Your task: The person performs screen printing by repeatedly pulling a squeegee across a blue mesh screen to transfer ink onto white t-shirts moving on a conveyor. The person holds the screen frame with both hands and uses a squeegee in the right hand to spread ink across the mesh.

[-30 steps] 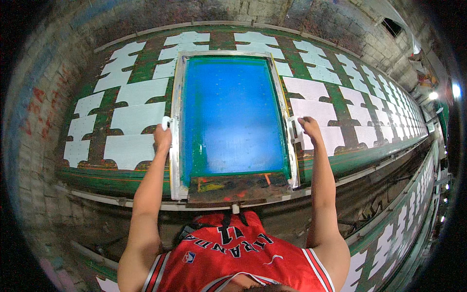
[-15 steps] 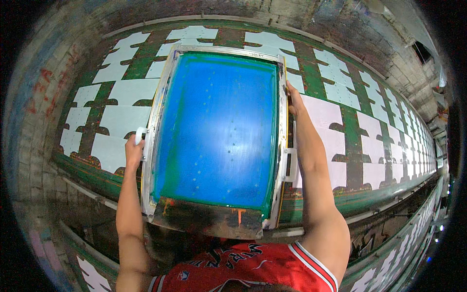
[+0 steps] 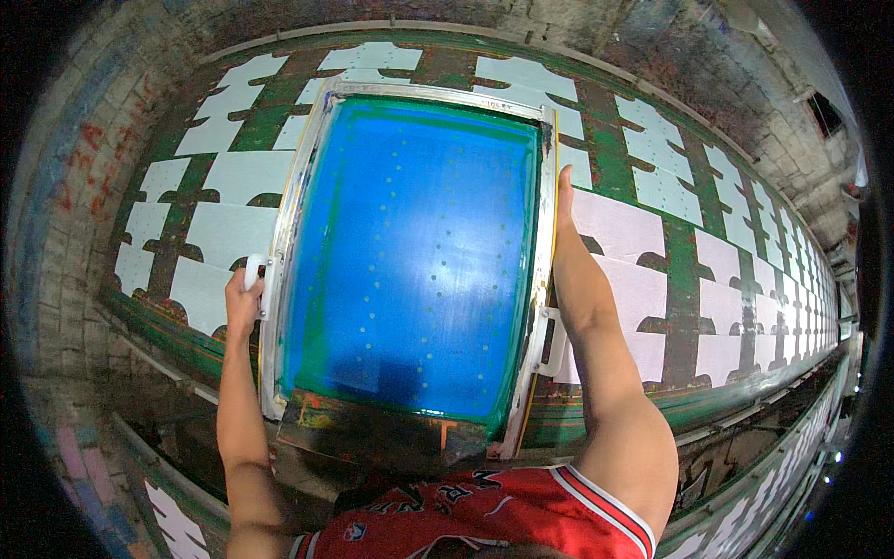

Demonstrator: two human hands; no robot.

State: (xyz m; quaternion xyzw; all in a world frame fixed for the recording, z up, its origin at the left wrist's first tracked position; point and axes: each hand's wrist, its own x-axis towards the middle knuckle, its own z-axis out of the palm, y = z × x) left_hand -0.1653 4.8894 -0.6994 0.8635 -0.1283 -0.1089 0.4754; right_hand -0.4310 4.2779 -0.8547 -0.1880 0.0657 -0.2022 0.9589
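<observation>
Screen frame [image 3: 410, 261]: long axis runs away from the body. Left hand [image 3: 244, 296] grips its left-side handle; right hand [image 3: 564, 191] lies flat along its right rail, farther up.

This is a textile screen-printing workshop. A long printing table [image 3: 689, 233], its green top stained with ink, runs from the left of the frame away to the far right, covered in rows of pale cut fabric pieces [image 3: 233, 238] laid out flat. A large metal-framed printing screen [image 3: 410, 261] with blue mesh fills the centre of the frame. Rough, paint-smeared brick walls [image 3: 84, 168] close in at the upper left, and what seems to be a second table with similar pieces [image 3: 801, 456] shows at the lower right, though the rim there is dim.
</observation>
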